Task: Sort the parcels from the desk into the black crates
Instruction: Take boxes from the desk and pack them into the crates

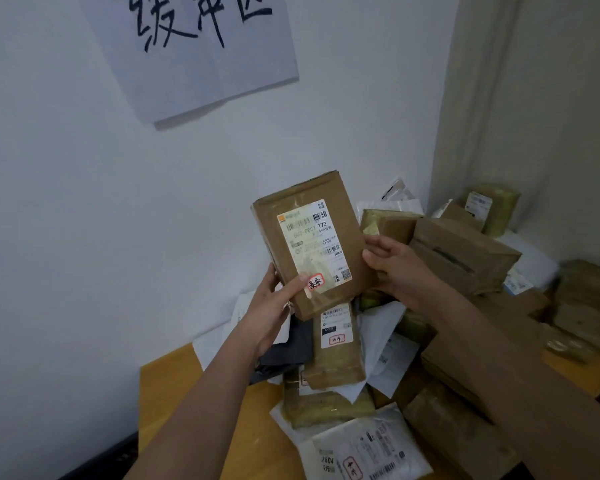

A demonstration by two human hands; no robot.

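A brown cardboard parcel (309, 240) with a white shipping label and a red-framed sticker is held up above the desk, its label facing me. My left hand (274, 306) grips its lower left corner, thumb on the sticker. My right hand (394, 268) holds its right edge, fingers curled behind it. Beneath lies a heap of parcels on the wooden desk (174, 386): a brown box with a white label (338, 344), a white poly bag (364, 452), and several taped brown boxes (461, 254). No black crate is in view.
A white wall stands close on the left, with a paper sign (201, 53) bearing handwritten characters. A beige curtain (534, 98) hangs at the right. More brown boxes (589, 299) crowd the desk's right side. A dark edge (104, 459) shows below the desk's left corner.
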